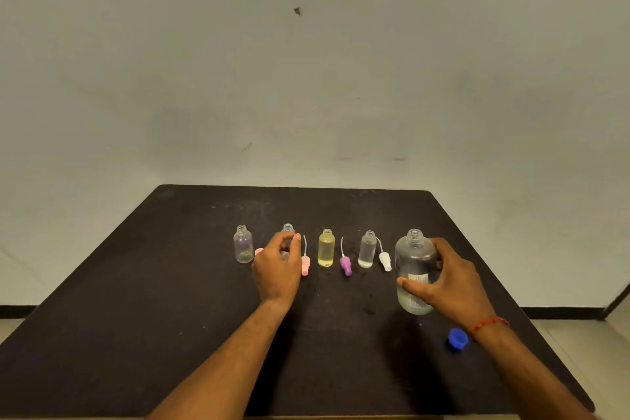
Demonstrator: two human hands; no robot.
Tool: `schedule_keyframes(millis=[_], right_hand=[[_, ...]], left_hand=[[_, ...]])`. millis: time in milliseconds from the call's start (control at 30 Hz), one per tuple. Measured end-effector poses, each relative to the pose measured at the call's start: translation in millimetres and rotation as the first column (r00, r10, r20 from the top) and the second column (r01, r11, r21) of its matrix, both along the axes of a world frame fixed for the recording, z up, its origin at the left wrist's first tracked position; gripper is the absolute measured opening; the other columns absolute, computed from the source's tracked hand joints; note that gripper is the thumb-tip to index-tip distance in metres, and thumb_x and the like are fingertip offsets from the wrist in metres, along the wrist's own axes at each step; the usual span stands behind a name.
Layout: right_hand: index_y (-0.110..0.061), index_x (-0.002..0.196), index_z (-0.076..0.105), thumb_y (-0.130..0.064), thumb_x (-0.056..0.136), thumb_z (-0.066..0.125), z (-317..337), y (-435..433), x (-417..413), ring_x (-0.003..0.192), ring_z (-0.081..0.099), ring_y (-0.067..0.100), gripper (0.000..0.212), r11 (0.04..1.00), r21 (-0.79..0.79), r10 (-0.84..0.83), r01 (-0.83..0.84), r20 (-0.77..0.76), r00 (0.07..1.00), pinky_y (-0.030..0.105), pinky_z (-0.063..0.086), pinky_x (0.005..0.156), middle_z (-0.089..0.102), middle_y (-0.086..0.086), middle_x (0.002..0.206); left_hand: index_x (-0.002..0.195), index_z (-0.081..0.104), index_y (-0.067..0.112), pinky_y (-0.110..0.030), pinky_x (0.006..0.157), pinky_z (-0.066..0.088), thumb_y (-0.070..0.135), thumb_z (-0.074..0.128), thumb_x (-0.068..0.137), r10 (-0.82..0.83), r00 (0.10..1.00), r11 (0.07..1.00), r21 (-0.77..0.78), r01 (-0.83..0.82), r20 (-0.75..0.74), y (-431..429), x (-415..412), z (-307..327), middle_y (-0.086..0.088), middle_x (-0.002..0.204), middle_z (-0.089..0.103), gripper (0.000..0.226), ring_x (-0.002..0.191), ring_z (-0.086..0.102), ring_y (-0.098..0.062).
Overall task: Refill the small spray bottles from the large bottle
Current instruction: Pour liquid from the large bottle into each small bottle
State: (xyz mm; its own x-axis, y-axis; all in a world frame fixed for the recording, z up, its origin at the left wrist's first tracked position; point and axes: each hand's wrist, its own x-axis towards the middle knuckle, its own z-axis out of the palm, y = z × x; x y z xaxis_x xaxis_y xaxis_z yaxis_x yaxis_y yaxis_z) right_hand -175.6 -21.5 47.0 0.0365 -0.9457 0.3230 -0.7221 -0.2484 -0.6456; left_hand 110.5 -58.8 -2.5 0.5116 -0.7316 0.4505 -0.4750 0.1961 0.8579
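On the dark, rough table [170,317] I see a row of small, round, see-through bottles. My left hand [276,269] wraps around the second small bottle [288,229] and hides most of it. My right hand [446,283] grips the big clear bottle [414,269]. A blue cap [457,339] lies near my wrist.

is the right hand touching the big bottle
Touching. The head view shows the right hand wrapped around the big bottle, thumb across its label.

Dark square table [136,334], plain scuffed pale wall [306,78] behind, black skirting [562,312], light floor [606,368]
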Motion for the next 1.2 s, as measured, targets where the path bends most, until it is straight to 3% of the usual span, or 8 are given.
schedule_keyframes(millis=[67,167,267,367,633,767,1033,1200], right_hand=[[-0.030,0.120,0.049,-0.041,0.061,0.089,2,0,5,0.097,0.062,0.013,0.073,1.000,0.001,0.013,-0.013,-0.003,1.000,0.028,0.052,0.088,0.063,-0.007,0.111],[-0.031,0.119,0.050,-0.041,0.060,0.089,7,1,14,0.096,0.062,0.012,0.072,1.000,-0.010,0.030,-0.030,-0.002,1.000,0.027,0.052,0.087,0.064,-0.008,0.110],[-0.031,0.120,0.049,-0.040,0.061,0.089,11,2,23,0.097,0.062,0.011,0.072,0.999,-0.015,0.044,-0.044,-0.001,0.999,0.029,0.053,0.089,0.063,-0.010,0.111],[-0.031,0.121,0.049,-0.039,0.062,0.089,15,4,31,0.098,0.062,0.011,0.072,0.998,-0.023,0.056,-0.056,0.000,0.998,0.029,0.053,0.091,0.062,-0.010,0.112],[-0.034,0.122,0.047,-0.042,0.061,0.089,19,5,45,0.099,0.062,0.011,0.074,0.998,-0.017,0.066,-0.067,-0.020,0.998,0.025,0.052,0.090,0.062,-0.010,0.116],[-0.033,0.124,0.047,-0.043,0.062,0.088,23,4,52,0.103,0.062,0.013,0.075,0.996,-0.012,0.083,-0.084,-0.039,0.996,0.032,0.053,0.095,0.063,-0.009,0.120],[-0.042,0.128,0.047,-0.054,0.063,0.083,43,1,78,0.097,0.058,0.006,0.076,0.983,-0.058,0.166,-0.176,-0.146,0.975,0.021,0.049,0.083,0.059,-0.019,0.113],[-0.046,0.130,0.042,-0.062,0.059,0.078,51,-3,91,0.094,0.059,0.009,0.081,0.987,-0.060,0.124,-0.151,-0.319,0.940,0.031,0.057,0.080,0.059,-0.015,0.110]], left_hand=[[0.095,0.069,0.026,-0.035,0.068,0.057,0.031,0.068,0.093,0.054,0.998,0.998,0.028,-0.054,-0.009,3,9,0,0.014,0.082,0.067,0.006,0.076,0.067,-0.009],[0.112,0.064,0.021,-0.033,0.078,0.056,0.032,0.071,0.091,0.080,0.997,0.990,0.112,-0.082,0.021,0,19,-7,0.006,0.109,0.066,0.026,0.098,0.066,-0.018],[0.134,0.055,0.016,-0.034,0.092,0.050,0.034,0.072,0.090,-0.012,0.998,0.972,0.235,-0.002,0.058,-9,21,-14,-0.003,0.135,0.058,0.051,0.119,0.059,-0.022],[0.142,0.048,0.015,-0.037,0.099,0.046,0.035,0.073,0.089,-0.073,0.996,0.949,0.309,0.055,0.049,-20,19,-15,-0.005,0.143,0.054,0.062,0.129,0.053,-0.025],[0.113,0.062,0.019,-0.033,0.081,0.053,0.028,0.071,0.091,-0.130,0.991,0.926,0.359,0.116,0.016,-40,28,-12,-0.002,0.110,0.069,0.026,0.101,0.066,-0.022],[0.099,0.060,0.026,-0.023,0.072,0.047,0.025,0.072,0.090,-0.148,0.989,0.955,0.262,0.140,0.010,-32,31,1,0.006,0.096,0.067,0.015,0.090,0.064,-0.014],[0.119,0.067,0.026,-0.001,0.074,0.040,0.035,0.076,0.087,-0.259,0.960,0.963,0.103,0.249,0.103,11,29,28,0.016,0.109,0.063,0.035,0.094,0.059,0.005],[0.122,0.067,0.027,-0.008,0.078,0.048,0.040,0.077,0.085,-0.314,0.940,0.949,0.065,0.307,0.133,38,31,37,0.014,0.112,0.066,0.041,0.101,0.061,0.003]])
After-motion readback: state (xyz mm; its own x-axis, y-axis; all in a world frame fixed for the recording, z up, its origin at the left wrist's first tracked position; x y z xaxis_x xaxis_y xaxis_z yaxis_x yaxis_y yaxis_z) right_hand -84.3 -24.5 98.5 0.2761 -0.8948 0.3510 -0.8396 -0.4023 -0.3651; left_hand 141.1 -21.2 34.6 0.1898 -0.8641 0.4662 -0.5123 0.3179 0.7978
